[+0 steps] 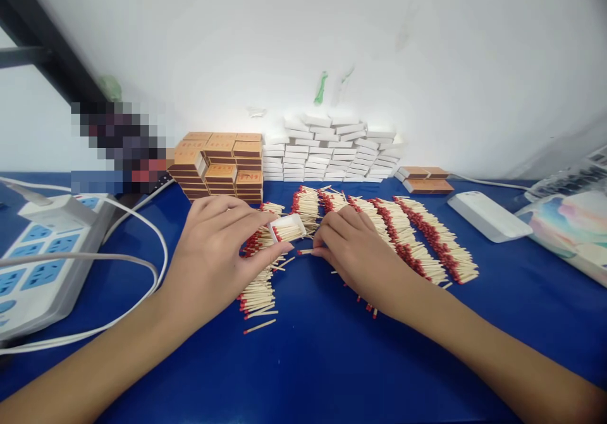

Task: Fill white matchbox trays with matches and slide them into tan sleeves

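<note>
Nearest, a loose match lies crosswise, red head left. Farther, the right hand pinches a single matchstick, likewise pointing left. Just beyond, the left hand, thumb and fingers slightly parted, grips a white tray of left-pointing matches. Far back, white boxes stand stacked.

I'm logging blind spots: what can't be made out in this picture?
All in the head view:
Tail of the match: covered by the right hand.
Exact count in the white tray: matches overlap.
Lettering on the brown boxes: too small.
Rest of the power strip: cut off by left edge.
</note>
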`<act>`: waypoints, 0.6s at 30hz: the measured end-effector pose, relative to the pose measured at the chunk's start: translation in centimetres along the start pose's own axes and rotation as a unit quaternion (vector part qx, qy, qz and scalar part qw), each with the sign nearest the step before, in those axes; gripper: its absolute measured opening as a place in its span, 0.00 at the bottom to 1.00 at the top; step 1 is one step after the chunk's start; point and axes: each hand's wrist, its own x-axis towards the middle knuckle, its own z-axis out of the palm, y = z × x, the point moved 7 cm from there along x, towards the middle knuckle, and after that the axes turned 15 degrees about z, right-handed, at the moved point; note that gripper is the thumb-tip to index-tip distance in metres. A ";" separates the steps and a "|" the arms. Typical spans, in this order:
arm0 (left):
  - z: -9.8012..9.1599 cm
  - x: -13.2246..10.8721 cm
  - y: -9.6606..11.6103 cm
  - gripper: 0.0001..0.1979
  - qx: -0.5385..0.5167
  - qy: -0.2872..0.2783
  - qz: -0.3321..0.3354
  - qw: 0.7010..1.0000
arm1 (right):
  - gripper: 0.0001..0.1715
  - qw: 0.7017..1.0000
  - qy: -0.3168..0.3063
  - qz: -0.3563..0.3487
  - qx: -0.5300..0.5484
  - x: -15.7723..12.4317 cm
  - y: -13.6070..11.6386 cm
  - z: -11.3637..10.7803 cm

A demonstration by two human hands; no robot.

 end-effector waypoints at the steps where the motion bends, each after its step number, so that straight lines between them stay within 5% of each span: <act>1: 0.1 -0.1 0.0 0.15 0.001 -0.003 0.002 1.000 | 0.11 1.000 0.012 0.000 -0.012 0.0 0.2 -0.4; 8: 0.8 -0.4 0.5 0.14 -0.029 -0.018 0.007 0.999 | 0.09 0.997 0.058 0.041 0.028 0.3 1.6 -3.5; 18: 0.7 0.1 2.0 0.15 -0.071 0.001 0.037 0.997 | 0.07 0.991 0.078 -0.009 0.112 -0.3 -1.1 -4.6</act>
